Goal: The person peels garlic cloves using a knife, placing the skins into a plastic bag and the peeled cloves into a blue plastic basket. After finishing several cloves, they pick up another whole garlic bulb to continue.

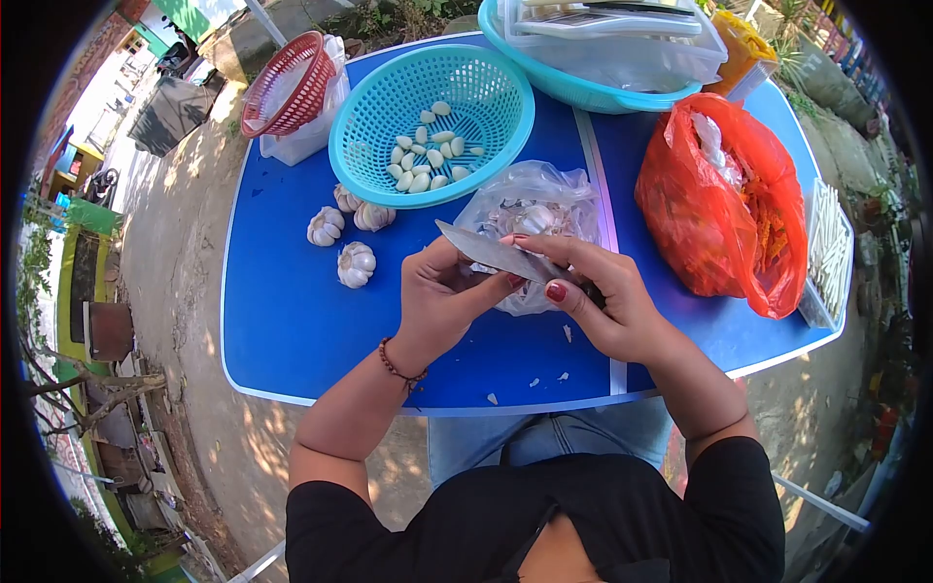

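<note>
My right hand (pixel 607 291) is closed round the handle of a knife (pixel 501 256), its blade pointing left across my left hand. My left hand (pixel 447 296) is closed in a pinch under the blade; what sits between its fingers is mostly hidden by the knife. Just beyond both hands lies a clear plastic bag (pixel 573 194) with a garlic bulb (pixel 535 218) and papery skins in it. Several whole garlic bulbs (pixel 356 264) rest on the table to the left. Peeled garlic cloves (pixel 420 183) lie in a turquoise basket (pixel 360 117) behind them.
A blue table (pixel 301 340) carries everything, with skin scraps near its front edge. At the right are a red plastic bag (pixel 690 233) and a container of white sticks (pixel 826 243). A red basket (pixel 316 83) and a blue basin (pixel 583 94) holding plastic boxes stand farther back.
</note>
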`<move>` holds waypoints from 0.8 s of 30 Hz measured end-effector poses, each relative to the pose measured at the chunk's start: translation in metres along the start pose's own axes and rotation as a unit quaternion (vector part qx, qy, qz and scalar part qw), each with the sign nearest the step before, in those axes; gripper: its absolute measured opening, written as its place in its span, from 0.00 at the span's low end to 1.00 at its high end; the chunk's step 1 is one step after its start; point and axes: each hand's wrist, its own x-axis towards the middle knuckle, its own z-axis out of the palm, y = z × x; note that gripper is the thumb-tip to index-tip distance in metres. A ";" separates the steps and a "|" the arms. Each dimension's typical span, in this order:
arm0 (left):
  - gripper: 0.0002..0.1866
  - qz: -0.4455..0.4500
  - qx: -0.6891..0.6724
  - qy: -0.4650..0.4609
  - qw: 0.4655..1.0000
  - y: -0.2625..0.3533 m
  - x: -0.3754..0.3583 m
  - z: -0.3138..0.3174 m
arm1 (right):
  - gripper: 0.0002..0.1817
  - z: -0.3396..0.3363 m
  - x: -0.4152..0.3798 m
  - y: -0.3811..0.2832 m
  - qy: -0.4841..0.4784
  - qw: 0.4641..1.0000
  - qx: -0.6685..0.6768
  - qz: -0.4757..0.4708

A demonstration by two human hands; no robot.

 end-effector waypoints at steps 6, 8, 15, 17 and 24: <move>0.15 -0.005 -0.010 -0.020 1.000 -0.003 0.001 -0.003 | 0.19 0.002 -0.002 0.004 0.010 0.996 0.077 0.045; 0.14 -0.018 -0.052 -0.015 0.998 -0.003 0.002 -0.003 | 0.18 -0.001 -0.004 -0.003 0.001 0.981 0.153 0.118; 0.14 -0.019 -0.058 -0.007 0.998 -0.004 0.001 -0.003 | 0.19 -0.002 -0.003 -0.004 -0.008 0.982 0.160 0.099; 0.15 -0.015 -0.042 -0.004 0.999 -0.003 0.002 -0.003 | 0.19 -0.002 0.000 -0.008 -0.018 0.990 0.126 0.063; 0.16 -0.039 -0.034 0.007 0.999 0.002 0.002 0.000 | 0.20 0.002 -0.001 0.000 0.000 0.998 0.054 0.029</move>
